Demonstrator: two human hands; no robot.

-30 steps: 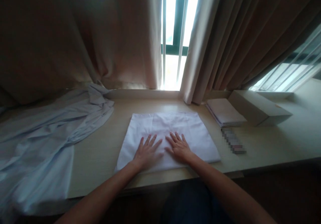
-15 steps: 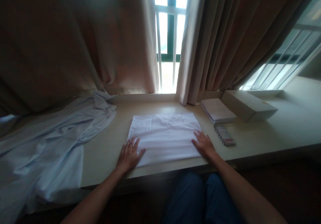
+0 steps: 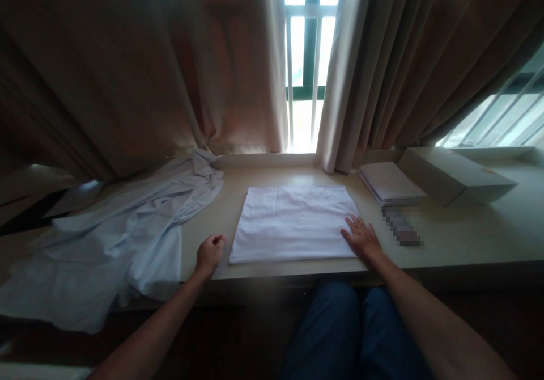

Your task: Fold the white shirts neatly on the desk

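Observation:
A folded white cloth (image 3: 293, 221) lies flat on the pale table (image 3: 459, 238) in front of me. My right hand (image 3: 361, 237) rests flat with fingers stretched out, its fingertips on the cloth's near right corner. My left hand (image 3: 209, 253) sits on the table just left of the cloth, fingers curled in with nothing visible in them. It is off the cloth, between it and a crumpled light blue shirt (image 3: 127, 238).
A folded white stack (image 3: 389, 182) and a long white box (image 3: 454, 174) lie at the right, with a small blurred object (image 3: 400, 226) nearer me. Brown curtains (image 3: 127, 68) hang behind the table, with a barred window (image 3: 310, 57) between them. My legs in blue trousers (image 3: 340, 334) are under the table edge.
Both hands slid apart from the cloth's middle to its sides. The left hand then left the cloth and curled shut. The view swung left.

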